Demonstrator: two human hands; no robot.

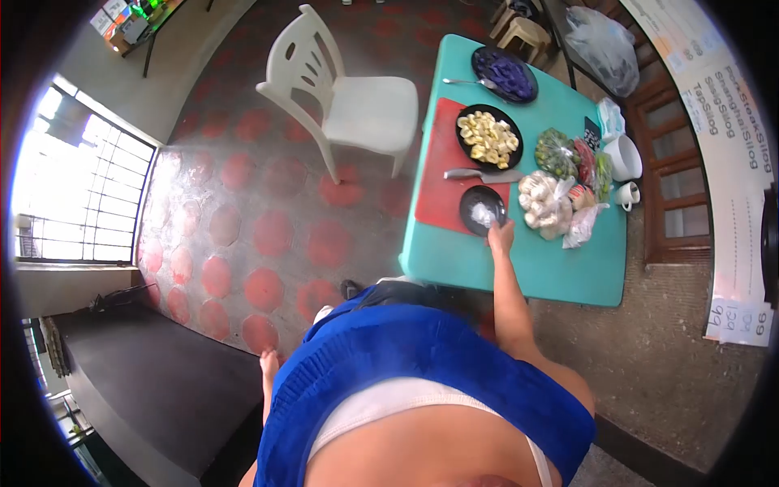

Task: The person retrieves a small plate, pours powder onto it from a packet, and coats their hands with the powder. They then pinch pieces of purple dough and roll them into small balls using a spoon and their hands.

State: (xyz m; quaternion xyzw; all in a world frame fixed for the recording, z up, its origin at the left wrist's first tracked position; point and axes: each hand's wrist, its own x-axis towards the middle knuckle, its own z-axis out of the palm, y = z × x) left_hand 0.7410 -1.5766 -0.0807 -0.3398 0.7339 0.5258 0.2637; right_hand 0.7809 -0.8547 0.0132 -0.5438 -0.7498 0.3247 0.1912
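Small round black bowl [480, 194] with white contents [482, 214]: located at near right corner of flat red rectangular mat [438, 195], on turquoise table [454, 264]; resting or lifted, cannot tell. Right hand [501, 234]: fingers closed on bowl rim. Left hand [269, 364]: low beside blue garment [422, 325], well apart from table; finger opening and grip cannot be told. Silver-grey knife [484, 175]: just beyond bowl.

This looks like a small eatery: a wall sign [720, 187] lists meals such as TapSilog and SisigSilog. A white plastic chair [369, 112] stands near a turquoise tabletop [560, 272] bearing plates of cut food [488, 136] and bagged vegetables [557, 154], on a red-spotted floor [272, 234].
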